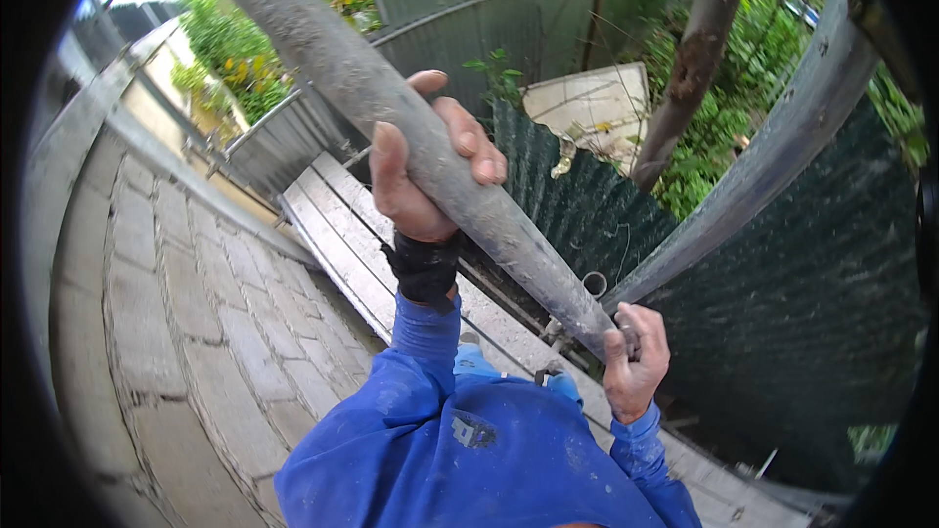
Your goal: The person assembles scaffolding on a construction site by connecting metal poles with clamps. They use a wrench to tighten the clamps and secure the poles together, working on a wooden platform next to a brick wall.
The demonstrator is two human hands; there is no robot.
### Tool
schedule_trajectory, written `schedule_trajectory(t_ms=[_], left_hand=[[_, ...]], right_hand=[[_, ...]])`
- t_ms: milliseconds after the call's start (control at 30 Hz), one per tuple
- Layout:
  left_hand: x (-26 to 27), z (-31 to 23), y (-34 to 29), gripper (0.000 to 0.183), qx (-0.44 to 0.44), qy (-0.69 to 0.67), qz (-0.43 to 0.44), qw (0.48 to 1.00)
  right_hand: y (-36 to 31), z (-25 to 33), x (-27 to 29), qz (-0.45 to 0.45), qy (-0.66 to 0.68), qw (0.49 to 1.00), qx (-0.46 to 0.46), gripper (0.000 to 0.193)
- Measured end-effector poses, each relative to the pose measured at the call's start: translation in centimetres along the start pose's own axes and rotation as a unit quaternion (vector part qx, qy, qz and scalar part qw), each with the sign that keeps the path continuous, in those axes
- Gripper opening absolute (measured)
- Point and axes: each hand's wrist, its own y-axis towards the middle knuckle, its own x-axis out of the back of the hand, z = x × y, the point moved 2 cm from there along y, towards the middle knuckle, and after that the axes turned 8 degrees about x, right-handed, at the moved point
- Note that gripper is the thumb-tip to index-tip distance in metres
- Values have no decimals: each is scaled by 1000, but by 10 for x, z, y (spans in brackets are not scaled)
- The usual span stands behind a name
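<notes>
A long grey scaffold pole (333, 68), rough with dried mortar, slants from the top left down to the right in front of my body. My left hand (416, 200), with a black wrap at the wrist, is closed around the pole's middle, thumb on one side and fingers on the other. At the pole's lower end my right hand (638, 362) is closed, with its fingers curled against the tip; part of its grip is hidden. Just beyond that hand, a second thick grey pole (753, 166) rises toward the upper right.
I stand on a narrow platform of pale planks (342, 215). A grey block wall (196, 303) runs along the left. Dark green corrugated sheeting (782, 332) borders the right. Beyond it are a tree trunk (694, 59) and a pale panel (592, 108). An open pipe end (594, 283) sticks up nearby.
</notes>
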Motion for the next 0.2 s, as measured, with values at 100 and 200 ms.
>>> schedule_trajectory(t_ms=[100, 200], left_hand=[[43, -30, 2, 63, 8, 43, -3, 999], [69, -32, 20, 64, 59, 87, -28, 994]], right_hand=[[-9, 5, -37, -139, 100, 979, -110, 21], [-8, 7, -60, -235, 112, 955, -140, 39]])
